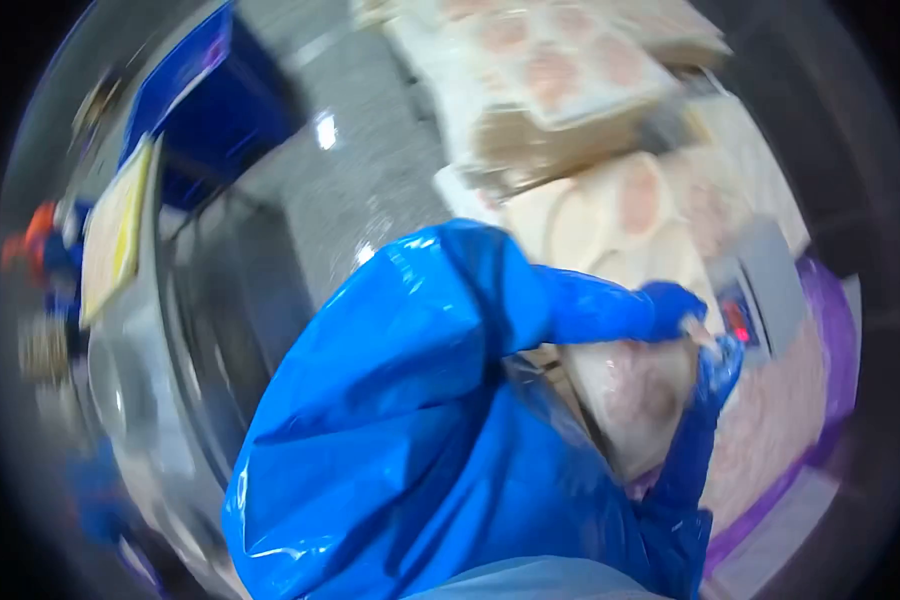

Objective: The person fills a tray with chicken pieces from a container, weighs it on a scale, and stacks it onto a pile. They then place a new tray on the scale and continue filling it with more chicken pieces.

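My left hand [675, 310], in a blue glove and sleeve, reaches in from the left with its fingers curled round a small pale piece of meat [699, 331]. My right hand [722, 365], also gloved in blue, comes up from below. Its fingers meet the same piece, though blur hides the exact grip. Just beyond both hands is a grey device with a small dark panel and a red light [741, 330]. Beneath my hands lies a light tray [620, 400] with pinkish meat under a clear film.
Film-covered trays of pale pink pieces [555, 75] are stacked at the top. A purple-edged container [838, 350] of pale pink pieces lies at right. On the left are a metal table [160, 380], a yellow-edged board [120, 235], a blue bin [210, 110] and blurred people.
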Tool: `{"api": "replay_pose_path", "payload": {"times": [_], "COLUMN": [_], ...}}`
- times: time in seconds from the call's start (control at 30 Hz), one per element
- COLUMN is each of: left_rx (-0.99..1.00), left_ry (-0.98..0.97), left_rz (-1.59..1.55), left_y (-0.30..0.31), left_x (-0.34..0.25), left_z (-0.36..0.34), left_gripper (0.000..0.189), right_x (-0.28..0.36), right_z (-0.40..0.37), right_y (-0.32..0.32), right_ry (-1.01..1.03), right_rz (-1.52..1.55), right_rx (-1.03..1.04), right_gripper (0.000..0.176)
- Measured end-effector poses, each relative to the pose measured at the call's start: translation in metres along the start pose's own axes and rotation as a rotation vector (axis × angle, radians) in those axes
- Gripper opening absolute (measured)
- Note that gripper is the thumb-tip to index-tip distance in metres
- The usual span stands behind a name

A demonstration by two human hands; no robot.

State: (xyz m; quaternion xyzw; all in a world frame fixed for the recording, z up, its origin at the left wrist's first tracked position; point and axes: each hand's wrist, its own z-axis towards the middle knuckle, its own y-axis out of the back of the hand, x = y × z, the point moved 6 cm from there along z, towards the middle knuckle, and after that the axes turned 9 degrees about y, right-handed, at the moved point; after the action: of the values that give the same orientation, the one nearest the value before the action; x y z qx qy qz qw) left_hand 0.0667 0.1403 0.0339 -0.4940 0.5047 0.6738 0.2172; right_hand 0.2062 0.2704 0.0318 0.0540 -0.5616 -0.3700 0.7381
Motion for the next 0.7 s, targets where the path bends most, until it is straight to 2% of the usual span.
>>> {"api": "replay_pose_path", "payload": {"times": [0.07,0.1,0.13,0.17,0.2,0.23,0.27,0.3,0.33,0.4,0.43,0.47,0.5,0.53,0.57,0.6,0.63,0.7], "left_rx": [-0.278,-0.383,-0.516,-0.548,-0.560,-0.580,-0.497,-0.411,-0.391,-0.044,-0.023,-0.001,-0.130,-0.166,-0.180,-0.090,-0.130,-0.155], "left_ry": [-0.282,-0.343,-0.376,-0.298,-0.225,-0.208,-0.309,-0.404,-0.387,-0.376,-0.417,-0.458,-0.488,-0.541,-0.523,-0.527,-0.612,-0.490], "left_rz": [-0.065,0.085,0.249,0.182,0.092,0.099,0.300,0.504,0.474,0.572,0.536,0.500,0.349,0.496,0.505,0.573,0.526,0.452], "left_y": [-0.006,-0.007,-0.006,-0.001,0.008,0.020,0.014,0.005,0.001,-0.034,-0.044,-0.052,-0.042,-0.037,-0.027,-0.018,-0.006,0.006], "left_x": [0.002,0.006,0.012,0.019,0.030,0.026,0.005,-0.007,0.004,0.040,0.047,0.055,0.060,0.056,0.051,0.034,0.019,0.003], "left_z": [0.030,0.046,0.064,0.078,0.085,0.072,0.060,0.044,0.037,0.047,0.052,0.058,0.052,0.047,0.042,0.036,0.028,0.027], "left_gripper": [0.032,0.034,0.037,0.037,0.036,0.036,0.029,0.022,0.022,0.038,0.034,0.029,0.013,0.013,0.014,0.018,0.027,0.040], "right_x": [0.030,0.029,0.030,0.017,-0.041,-0.027,-0.008,0.004,0.013,0.011,0.030,0.026,0.004,-0.026,-0.039,-0.013,0.015,0.045], "right_z": [-0.001,0.005,0.008,0.009,0.014,0.006,0.000,-0.002,-0.010,-0.013,-0.004,0.013,0.046,0.079,0.100,0.110,0.118,0.102], "right_y": [0.020,0.016,0.013,0.003,-0.008,-0.023,-0.040,-0.037,-0.035,-0.025,-0.022,-0.008,0.018,0.061,0.104,0.130,0.155,0.148], "right_ry": [0.067,0.192,0.307,0.479,0.241,0.265,0.309,0.331,0.350,0.282,0.382,0.357,0.270,0.153,0.082,0.156,0.245,0.192], "right_rz": [-0.163,-0.293,-0.435,-0.851,-0.317,-0.439,-0.546,-0.565,-0.585,-0.430,-0.445,-0.471,-0.627,-0.830,-0.915,-0.800,-0.683,-0.396], "right_rx": [-0.183,-0.247,-0.326,-0.393,-0.262,-0.072,0.116,0.152,0.186,0.316,0.490,0.572,0.468,0.266,0.078,-0.064,-0.196,-0.239], "right_gripper": [0.036,0.035,0.034,0.033,0.034,0.033,0.033,0.035,0.037,0.028,0.027,0.030,0.034,0.037,0.041,0.037,0.033,0.031]}}
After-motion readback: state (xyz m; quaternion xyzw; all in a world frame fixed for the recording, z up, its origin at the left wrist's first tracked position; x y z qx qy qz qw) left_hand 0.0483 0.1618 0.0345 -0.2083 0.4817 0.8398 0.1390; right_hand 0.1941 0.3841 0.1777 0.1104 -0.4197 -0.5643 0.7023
